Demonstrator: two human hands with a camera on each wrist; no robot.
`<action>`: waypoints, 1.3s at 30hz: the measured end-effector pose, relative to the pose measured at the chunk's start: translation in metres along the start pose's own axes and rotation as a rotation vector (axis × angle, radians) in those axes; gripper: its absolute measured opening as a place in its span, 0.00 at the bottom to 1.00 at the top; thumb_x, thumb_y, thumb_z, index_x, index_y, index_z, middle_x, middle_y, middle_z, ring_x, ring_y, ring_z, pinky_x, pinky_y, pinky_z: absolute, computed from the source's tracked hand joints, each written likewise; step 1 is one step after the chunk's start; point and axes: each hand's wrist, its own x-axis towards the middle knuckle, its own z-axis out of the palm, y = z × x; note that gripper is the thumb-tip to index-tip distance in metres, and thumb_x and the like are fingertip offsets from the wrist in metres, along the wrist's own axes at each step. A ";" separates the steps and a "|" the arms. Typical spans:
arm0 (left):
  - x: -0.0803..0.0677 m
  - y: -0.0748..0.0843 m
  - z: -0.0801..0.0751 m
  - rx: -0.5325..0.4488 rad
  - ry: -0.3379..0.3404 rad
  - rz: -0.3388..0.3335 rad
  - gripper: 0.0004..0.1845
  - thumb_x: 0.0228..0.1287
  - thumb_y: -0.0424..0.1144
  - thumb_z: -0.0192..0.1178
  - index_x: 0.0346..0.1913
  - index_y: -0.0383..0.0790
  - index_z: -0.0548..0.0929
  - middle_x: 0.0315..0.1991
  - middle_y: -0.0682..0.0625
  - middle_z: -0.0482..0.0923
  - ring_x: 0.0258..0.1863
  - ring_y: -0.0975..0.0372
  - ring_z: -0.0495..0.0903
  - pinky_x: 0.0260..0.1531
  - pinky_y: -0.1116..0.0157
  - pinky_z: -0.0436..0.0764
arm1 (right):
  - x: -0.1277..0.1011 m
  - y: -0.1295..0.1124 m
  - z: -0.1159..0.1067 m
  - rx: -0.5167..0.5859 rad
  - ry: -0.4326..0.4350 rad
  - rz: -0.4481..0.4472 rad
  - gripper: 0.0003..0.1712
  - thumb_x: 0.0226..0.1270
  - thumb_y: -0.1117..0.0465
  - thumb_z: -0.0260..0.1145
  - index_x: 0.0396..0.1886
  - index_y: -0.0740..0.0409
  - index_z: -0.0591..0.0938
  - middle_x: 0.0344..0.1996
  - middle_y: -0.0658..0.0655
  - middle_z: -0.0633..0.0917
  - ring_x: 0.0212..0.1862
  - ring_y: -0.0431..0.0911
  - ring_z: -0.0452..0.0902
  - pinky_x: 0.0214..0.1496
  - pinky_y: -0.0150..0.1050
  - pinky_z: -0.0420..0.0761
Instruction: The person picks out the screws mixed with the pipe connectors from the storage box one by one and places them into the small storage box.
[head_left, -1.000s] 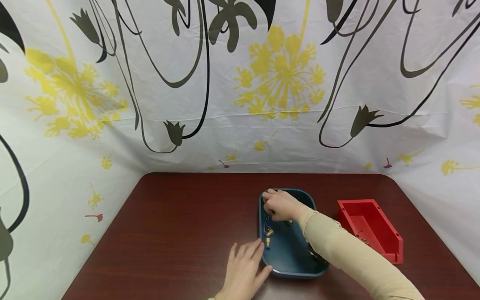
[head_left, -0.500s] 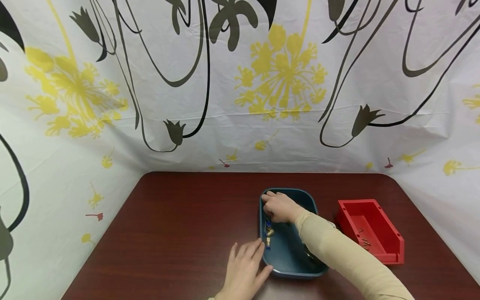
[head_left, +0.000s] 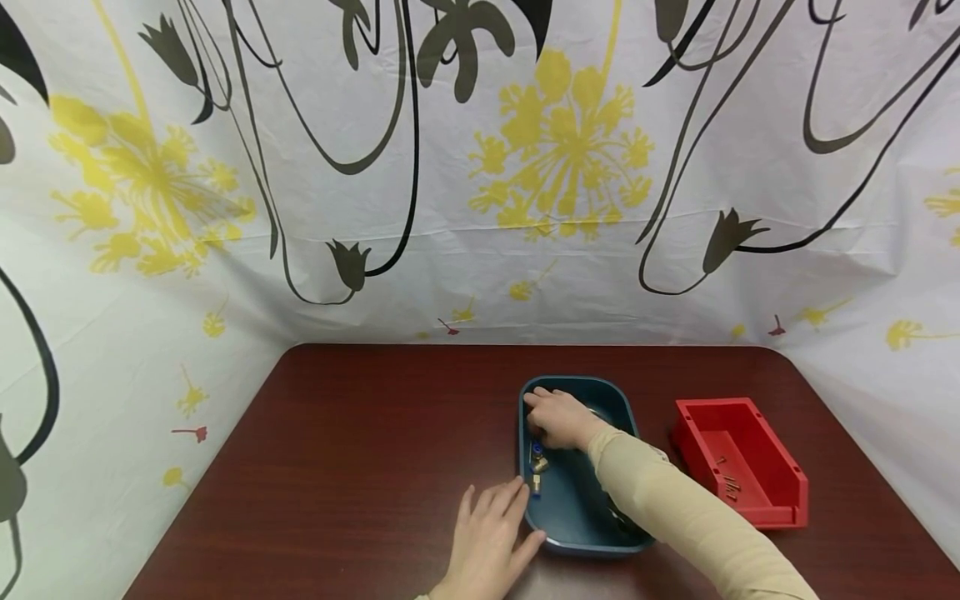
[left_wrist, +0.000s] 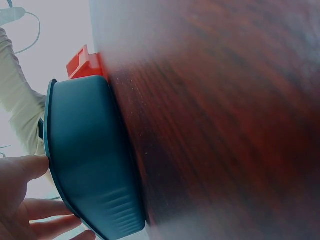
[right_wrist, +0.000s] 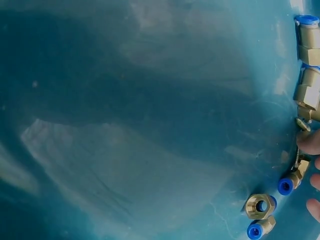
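Observation:
My right hand [head_left: 558, 417] reaches into a dark blue tray [head_left: 577, 381], fingers curled down over small brass fittings with blue ends [head_left: 537, 462]. In the right wrist view its fingertips [right_wrist: 310, 142] show at the right edge, closed about a thin screw [right_wrist: 298, 159]; brass fittings [right_wrist: 260, 205] lie around them on the tray floor [right_wrist: 125, 125]. My left hand [head_left: 491, 533] lies flat on the table, fingers straight, touching the tray's near left wall. The left wrist view shows that hand [left_wrist: 25, 200] against the tray's outer wall [left_wrist: 90, 160].
A red bin [head_left: 780, 483] holding a few small screws [head_left: 729, 482] stands right of the tray; it also peeks out behind the tray in the left wrist view [left_wrist: 85, 62]. The dark wood table [head_left: 360, 450] is backed by a flowered curtain.
My right hand has shifted slightly toward me inside the tray and lowered onto the fittings. The left hand has stayed put.

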 end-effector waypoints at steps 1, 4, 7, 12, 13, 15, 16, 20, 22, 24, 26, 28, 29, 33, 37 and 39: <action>0.000 0.000 0.000 0.000 0.001 0.001 0.27 0.55 0.56 0.56 0.53 0.42 0.76 0.54 0.52 0.70 0.49 0.59 0.69 0.46 0.44 0.64 | 0.000 0.000 0.000 -0.003 0.004 -0.003 0.09 0.40 0.59 0.73 0.14 0.45 0.79 0.26 0.47 0.69 0.31 0.44 0.61 0.28 0.38 0.69; 0.000 0.000 0.000 0.001 0.008 0.004 0.27 0.55 0.56 0.56 0.53 0.42 0.76 0.54 0.52 0.70 0.49 0.59 0.69 0.46 0.44 0.64 | 0.000 0.000 0.001 -0.024 0.005 -0.005 0.10 0.40 0.58 0.73 0.13 0.45 0.79 0.26 0.48 0.70 0.31 0.44 0.62 0.28 0.38 0.69; -0.001 0.000 0.001 0.002 0.018 0.007 0.27 0.55 0.56 0.56 0.53 0.42 0.76 0.54 0.52 0.70 0.49 0.59 0.69 0.46 0.44 0.64 | 0.000 -0.001 0.001 -0.060 -0.015 0.001 0.09 0.40 0.56 0.74 0.13 0.45 0.79 0.26 0.48 0.71 0.32 0.44 0.63 0.28 0.38 0.69; 0.000 0.000 0.001 0.001 0.016 0.007 0.27 0.55 0.56 0.56 0.53 0.42 0.76 0.54 0.52 0.70 0.49 0.59 0.69 0.46 0.44 0.64 | 0.000 -0.001 0.002 -0.113 -0.041 0.009 0.10 0.39 0.54 0.74 0.13 0.46 0.80 0.28 0.48 0.72 0.33 0.44 0.64 0.28 0.37 0.69; 0.000 0.000 0.000 -0.001 0.011 0.006 0.27 0.55 0.56 0.56 0.53 0.42 0.76 0.54 0.52 0.70 0.49 0.59 0.69 0.46 0.44 0.64 | 0.000 -0.001 0.003 -0.116 -0.043 0.012 0.10 0.38 0.54 0.74 0.13 0.46 0.80 0.28 0.48 0.72 0.33 0.44 0.65 0.28 0.38 0.69; 0.000 0.000 0.000 -0.004 0.001 0.002 0.27 0.55 0.56 0.56 0.53 0.42 0.76 0.54 0.52 0.70 0.49 0.58 0.69 0.46 0.44 0.63 | 0.000 -0.002 0.003 -0.115 -0.048 0.017 0.10 0.38 0.54 0.74 0.12 0.47 0.80 0.29 0.49 0.73 0.33 0.44 0.65 0.28 0.38 0.69; 0.000 0.000 0.000 -0.007 -0.005 0.000 0.27 0.55 0.56 0.55 0.53 0.42 0.76 0.54 0.52 0.70 0.49 0.58 0.69 0.46 0.44 0.63 | 0.000 -0.002 0.004 -0.113 -0.052 0.021 0.10 0.38 0.54 0.74 0.12 0.47 0.80 0.29 0.49 0.73 0.33 0.45 0.65 0.29 0.38 0.70; 0.000 0.000 -0.001 -0.017 -0.029 -0.010 0.27 0.56 0.56 0.55 0.54 0.42 0.75 0.54 0.52 0.69 0.50 0.58 0.69 0.46 0.44 0.63 | 0.000 -0.004 0.003 -0.108 -0.075 0.041 0.11 0.38 0.54 0.74 0.11 0.47 0.79 0.32 0.50 0.75 0.34 0.45 0.65 0.31 0.38 0.71; 0.001 0.000 -0.001 -0.022 -0.041 -0.014 0.27 0.56 0.56 0.55 0.54 0.42 0.75 0.54 0.52 0.69 0.50 0.58 0.68 0.46 0.44 0.63 | 0.000 -0.006 0.002 -0.115 -0.089 0.050 0.11 0.38 0.54 0.74 0.11 0.47 0.78 0.34 0.50 0.76 0.34 0.45 0.65 0.32 0.39 0.71; 0.001 -0.001 -0.002 -0.024 -0.050 -0.018 0.27 0.56 0.56 0.55 0.54 0.43 0.75 0.54 0.52 0.69 0.50 0.58 0.68 0.47 0.44 0.62 | 0.000 -0.006 0.002 -0.122 -0.104 0.057 0.12 0.37 0.53 0.74 0.11 0.47 0.78 0.35 0.51 0.76 0.35 0.45 0.65 0.33 0.39 0.71; 0.001 0.000 -0.002 -0.027 -0.056 -0.020 0.27 0.56 0.56 0.54 0.55 0.43 0.75 0.55 0.52 0.69 0.50 0.58 0.68 0.47 0.44 0.62 | 0.000 -0.007 0.002 -0.125 -0.118 0.063 0.12 0.37 0.52 0.74 0.11 0.47 0.78 0.36 0.51 0.76 0.36 0.45 0.65 0.34 0.39 0.71; 0.001 -0.001 -0.002 -0.029 -0.059 -0.022 0.27 0.56 0.56 0.54 0.55 0.43 0.75 0.55 0.52 0.69 0.50 0.58 0.68 0.47 0.44 0.62 | 0.001 -0.007 0.002 -0.119 -0.128 0.067 0.12 0.37 0.52 0.74 0.11 0.47 0.78 0.37 0.51 0.75 0.36 0.45 0.64 0.34 0.39 0.71; 0.001 -0.001 -0.002 -0.029 -0.059 -0.023 0.27 0.56 0.56 0.54 0.55 0.43 0.75 0.55 0.52 0.69 0.50 0.59 0.68 0.47 0.44 0.62 | 0.001 -0.007 0.002 -0.115 -0.131 0.069 0.13 0.37 0.52 0.74 0.10 0.47 0.77 0.37 0.51 0.75 0.36 0.45 0.64 0.34 0.39 0.71; 0.001 -0.001 -0.001 -0.027 -0.049 -0.020 0.27 0.56 0.56 0.55 0.55 0.43 0.75 0.55 0.52 0.69 0.50 0.59 0.68 0.47 0.44 0.62 | 0.001 -0.006 0.005 -0.097 -0.127 0.069 0.13 0.37 0.52 0.74 0.10 0.47 0.76 0.35 0.50 0.74 0.36 0.45 0.64 0.33 0.39 0.71; 0.000 -0.001 -0.001 -0.017 -0.029 -0.012 0.27 0.56 0.56 0.55 0.54 0.43 0.75 0.54 0.52 0.69 0.50 0.59 0.68 0.46 0.44 0.63 | 0.000 -0.005 0.006 -0.092 -0.118 0.066 0.13 0.37 0.52 0.73 0.09 0.46 0.76 0.33 0.50 0.73 0.35 0.45 0.64 0.33 0.39 0.70; 0.000 -0.001 0.000 -0.013 -0.021 -0.008 0.27 0.55 0.56 0.55 0.54 0.43 0.75 0.54 0.52 0.69 0.50 0.59 0.69 0.46 0.44 0.63 | -0.001 -0.004 0.006 -0.094 -0.114 0.063 0.13 0.38 0.52 0.73 0.09 0.46 0.76 0.32 0.50 0.73 0.35 0.45 0.64 0.33 0.39 0.70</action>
